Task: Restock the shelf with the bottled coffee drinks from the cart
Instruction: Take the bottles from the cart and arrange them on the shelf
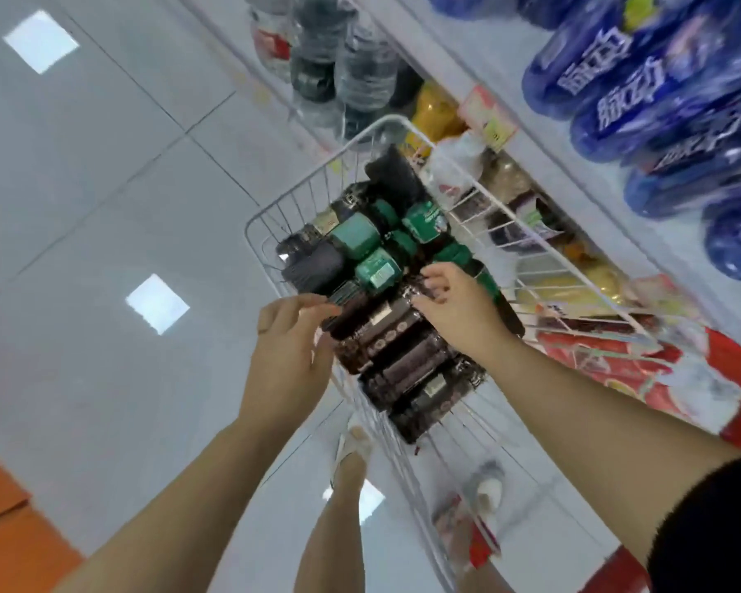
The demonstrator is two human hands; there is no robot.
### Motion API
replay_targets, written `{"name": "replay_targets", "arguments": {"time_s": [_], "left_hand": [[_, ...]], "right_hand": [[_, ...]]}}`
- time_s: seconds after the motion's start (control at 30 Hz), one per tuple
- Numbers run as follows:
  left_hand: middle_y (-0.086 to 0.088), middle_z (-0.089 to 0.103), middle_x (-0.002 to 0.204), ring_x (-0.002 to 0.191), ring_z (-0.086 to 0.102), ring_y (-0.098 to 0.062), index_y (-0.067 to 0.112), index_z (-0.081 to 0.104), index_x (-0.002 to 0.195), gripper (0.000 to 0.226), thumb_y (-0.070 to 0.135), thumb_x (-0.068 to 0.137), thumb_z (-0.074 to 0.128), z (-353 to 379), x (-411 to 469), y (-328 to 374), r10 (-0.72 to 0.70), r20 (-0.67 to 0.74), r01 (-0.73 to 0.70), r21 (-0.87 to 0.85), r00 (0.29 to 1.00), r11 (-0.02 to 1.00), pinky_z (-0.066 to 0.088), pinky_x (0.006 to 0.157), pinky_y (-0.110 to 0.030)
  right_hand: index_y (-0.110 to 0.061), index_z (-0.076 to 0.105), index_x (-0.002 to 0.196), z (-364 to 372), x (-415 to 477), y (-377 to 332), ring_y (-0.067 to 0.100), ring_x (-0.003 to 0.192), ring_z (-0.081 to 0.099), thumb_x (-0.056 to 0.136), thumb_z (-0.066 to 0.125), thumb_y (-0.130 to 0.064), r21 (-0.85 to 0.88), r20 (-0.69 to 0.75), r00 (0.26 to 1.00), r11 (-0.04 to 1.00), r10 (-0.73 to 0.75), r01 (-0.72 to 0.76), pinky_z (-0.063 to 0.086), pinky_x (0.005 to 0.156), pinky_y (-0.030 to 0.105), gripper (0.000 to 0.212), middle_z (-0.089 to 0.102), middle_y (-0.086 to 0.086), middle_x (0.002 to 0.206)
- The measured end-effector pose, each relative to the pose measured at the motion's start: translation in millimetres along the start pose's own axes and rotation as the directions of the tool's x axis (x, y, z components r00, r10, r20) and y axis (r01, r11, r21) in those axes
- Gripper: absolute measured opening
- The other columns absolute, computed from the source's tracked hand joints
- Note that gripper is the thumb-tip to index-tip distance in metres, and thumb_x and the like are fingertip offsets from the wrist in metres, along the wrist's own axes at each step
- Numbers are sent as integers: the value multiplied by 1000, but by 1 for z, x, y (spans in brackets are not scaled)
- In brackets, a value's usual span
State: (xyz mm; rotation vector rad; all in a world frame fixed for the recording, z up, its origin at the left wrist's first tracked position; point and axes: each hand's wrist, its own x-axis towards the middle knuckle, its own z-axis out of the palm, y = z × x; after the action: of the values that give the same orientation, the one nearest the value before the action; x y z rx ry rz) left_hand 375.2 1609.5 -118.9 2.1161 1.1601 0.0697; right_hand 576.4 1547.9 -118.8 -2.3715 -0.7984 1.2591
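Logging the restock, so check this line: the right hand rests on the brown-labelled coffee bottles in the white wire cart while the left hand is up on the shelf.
Wrong on the left hand: the head view shows it down at the white wire cart too, reaching the brown-labelled coffee bottles, not on the shelf. The rest holds.

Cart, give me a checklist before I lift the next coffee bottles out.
1. More bottles in the cart: ok, several lie in a row.
2. The left hand at the row: ok, fingers reach its end.
3. The right hand at the row: ok, fingers rest on top.
4. Firm grip: not ok, neither hand grips yet.
5. The cart beside the shelf: ok.
6. Free shelf space: cannot tell.
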Motion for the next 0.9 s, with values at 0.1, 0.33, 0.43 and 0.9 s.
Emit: {"name": "replay_targets", "arguments": {"time_s": [0.1,0.33,0.43,0.9], "left_hand": [[-3,56,121,116,32,-21,16,65,112,33,0,83,62,15,3,-9,70,-33,-69,24,997,997,28,90,-26],[1,60,117,118,32,-25,20,67,107,29,18,85,47,28,7,-21,179,-87,-174,67,980,983,40,81,-29],[2,59,117,118,32,-26,20,66,107,30,19,85,45,28,7,-23,179,-74,-175,61,981,983,41,77,-28],[-1,64,111,103,60,-25,20,62,115,30,17,87,52,-18,56,-4,210,-62,-196,182,976,964,34,106,-52]], "right_hand": [[-22,41,134,11,22,-7,21,106,55,91,59,-28,7,-24,999,999,39,-39,47,94,44,47,49,0,135],[-8,18,146,21,66,-40,20,89,64,88,64,-23,335,98,937,876,335,-348,57,73,29,75,55,12,109],[-7,26,141,32,73,-41,31,108,59,80,72,-34,356,4,917,856,399,-374,52,90,43,81,55,14,118],[-29,49,113,7,16,-13,10,93,58,62,84,-36,463,-155,959,875,237,-142,44,82,29,62,58,-10,105]]}}
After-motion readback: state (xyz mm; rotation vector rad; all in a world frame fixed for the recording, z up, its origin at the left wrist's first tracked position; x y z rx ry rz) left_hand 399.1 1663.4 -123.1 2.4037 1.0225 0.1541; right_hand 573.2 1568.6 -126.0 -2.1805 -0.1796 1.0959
